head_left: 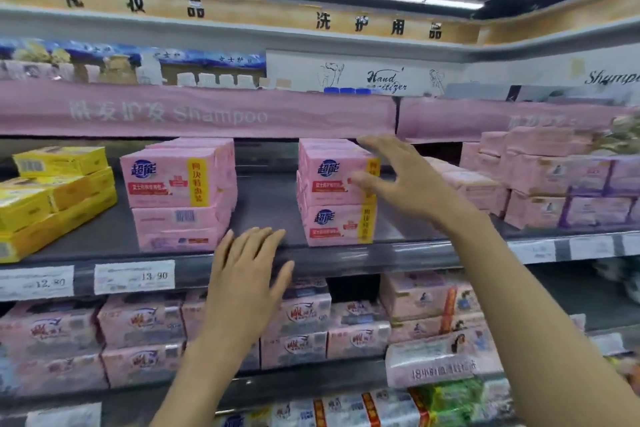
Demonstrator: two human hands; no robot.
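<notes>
- The right hand [405, 180] is seen raised, fingers spread and straight, against the upper right side of the right stack of pink soap packs [332, 198]; nothing is gripped, and contact cannot be confirmed.
- The left hand [246, 274] is held lower, fingers straight and close together, over the front edge of the shelf [398, 256]; nothing is held.
- The right stack is set on that shelf, well apart from the left pink stack [180, 194].
- Yellow packs [52, 191] are noted at far left, above a price label [135, 277].
</notes>
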